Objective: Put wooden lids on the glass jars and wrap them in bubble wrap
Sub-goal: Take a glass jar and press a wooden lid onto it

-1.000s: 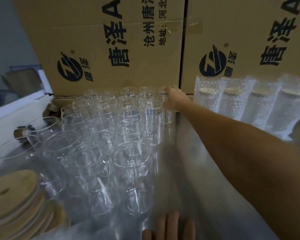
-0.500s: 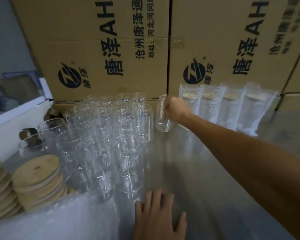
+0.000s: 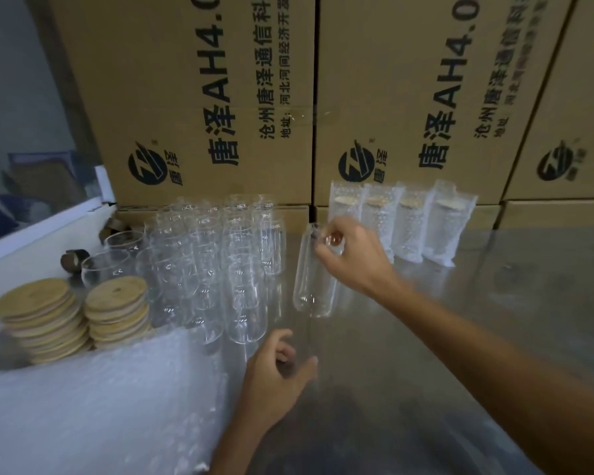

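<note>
Right hand [image 3: 352, 255] pinches one glass jar [image 3: 314, 275] by the rim, lifted clear of the jar cluster [image 3: 216, 255]. Left hand [image 3: 276, 375], loosely curled and holding nothing, waits below, likely to receive it. Wooden lids [image 3: 117, 310] stacked nearby.

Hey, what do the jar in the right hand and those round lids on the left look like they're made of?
Jar: clear glass by the look, see-through with bright glints; the right hand holds its rim. Lids: pale wood or bamboo, matte tan discs in two stacks; the grain is too blurred to tell which.
</note>
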Motion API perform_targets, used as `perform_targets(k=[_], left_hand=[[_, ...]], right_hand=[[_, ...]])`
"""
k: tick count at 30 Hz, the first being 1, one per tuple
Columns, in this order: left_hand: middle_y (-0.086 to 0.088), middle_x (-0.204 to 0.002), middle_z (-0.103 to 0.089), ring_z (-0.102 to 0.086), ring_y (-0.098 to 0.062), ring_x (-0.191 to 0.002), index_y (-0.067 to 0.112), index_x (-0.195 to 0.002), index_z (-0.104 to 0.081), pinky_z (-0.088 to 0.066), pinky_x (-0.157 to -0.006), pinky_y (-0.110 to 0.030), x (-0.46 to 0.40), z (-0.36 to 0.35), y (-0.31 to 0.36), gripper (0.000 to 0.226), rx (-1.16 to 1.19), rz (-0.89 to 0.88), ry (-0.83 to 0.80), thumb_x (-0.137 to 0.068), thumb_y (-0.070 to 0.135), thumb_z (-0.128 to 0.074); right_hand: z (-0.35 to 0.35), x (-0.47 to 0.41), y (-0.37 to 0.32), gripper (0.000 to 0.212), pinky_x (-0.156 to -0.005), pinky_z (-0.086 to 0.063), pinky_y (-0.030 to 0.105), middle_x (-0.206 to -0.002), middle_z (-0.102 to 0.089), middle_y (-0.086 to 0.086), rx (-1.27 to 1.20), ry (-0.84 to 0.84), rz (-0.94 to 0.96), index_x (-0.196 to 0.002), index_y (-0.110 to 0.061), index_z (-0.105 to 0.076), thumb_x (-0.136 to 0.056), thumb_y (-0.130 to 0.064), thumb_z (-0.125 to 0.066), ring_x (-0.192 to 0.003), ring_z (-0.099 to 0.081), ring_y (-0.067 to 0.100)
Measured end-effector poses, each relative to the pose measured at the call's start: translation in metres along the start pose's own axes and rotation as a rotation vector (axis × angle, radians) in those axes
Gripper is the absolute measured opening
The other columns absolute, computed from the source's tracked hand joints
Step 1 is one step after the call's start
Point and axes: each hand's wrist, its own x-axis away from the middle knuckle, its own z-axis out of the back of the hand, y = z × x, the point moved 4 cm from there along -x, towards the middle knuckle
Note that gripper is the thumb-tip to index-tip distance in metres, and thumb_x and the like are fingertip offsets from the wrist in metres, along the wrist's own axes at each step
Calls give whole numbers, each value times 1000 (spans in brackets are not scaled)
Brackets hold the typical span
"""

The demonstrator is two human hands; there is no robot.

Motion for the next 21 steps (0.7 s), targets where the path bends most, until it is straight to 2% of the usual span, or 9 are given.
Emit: perform_targets(k=[2,4,5,7,11,14,16,19,21], left_hand=[[5,-90,-63,-63,-14,-84,39,-113,-55,-53,-87,-37,1,-1,-2,66,57,32,-21,-55,65,-73],[8,-95,-64,-62,-10,-85,39,-122,-51,-53,-88,-32,1,-2,-3,80,80,46,-62,-52,68,-77],[8,-96,-63,-62,-10,-84,39,-127,-49,-53,-88,-31,1,-3,-4,86,94,49,-72,-51,69,-78],[6,-96,-64,-64,-12,-82,39,-132,-46,-54,-86,-31,0,-3,-3,93,143,53,-75,-51,66,-82],[11,-88,-68,-64,-8,-73,47,-120,-50,-55,-73,-27,-2,-1,0,81,231,47,-99,-51,55,-91],[-13,-88,-65,-60,-17,-70,33,-109,-54,-56,-69,-49,0,-1,-3,73,250,95,-123,-51,49,-95],[-11,-73,-57,-53,-16,-63,31,-100,-55,-51,-60,-44,0,-1,-6,61,265,108,-112,-53,41,-94],[-3,-71,-52,-49,-17,-62,25,-102,-55,-48,-60,-39,-1,1,-8,60,292,113,-84,-55,35,-92],[-3,-76,-56,-52,-16,-65,28,-106,-55,-50,-62,-36,-2,2,-9,63,318,108,-64,-55,32,-91]], right_hand=[[3,20,-4,10,-65,-45,33,-80,-59,-6,-24,42,26,-87,-19,-59,-91,-25,-66,-75,-57,18],[4,36,-7,16,-63,-39,22,-77,-53,-16,-60,69,48,-83,-25,-55,-91,-27,-68,-72,-51,5],[3,42,-9,18,-63,-35,16,-77,-51,-17,-76,72,61,-82,-27,-54,-91,-29,-69,-71,-50,1],[2,52,-14,22,-62,-34,11,-77,-52,-16,-102,60,79,-78,-29,-53,-92,-32,-70,-70,-51,-3],[-3,63,-27,30,-63,-37,10,-74,-54,-17,-174,24,106,-70,-34,-53,-91,-31,-74,-72,-54,-8],[-9,70,-35,25,-63,-38,9,-72,-56,-15,-220,-31,118,-69,-28,-61,-88,-29,-78,-68,-54,-8],[-11,72,-39,23,-62,-38,9,-73,-57,-14,-238,-74,127,-70,-23,-66,-87,-31,-79,-67,-55,-8],[-13,72,-40,21,-59,-40,9,-90,-60,-7,-306,-154,96,-72,-18,-71,-85,-32,-81,-65,-54,-10],[-12,71,-39,13,-59,-42,9,-108,-58,-3,-346,-202,53,-84,-25,-72,-83,-34,-82,-66,-53,-15]])
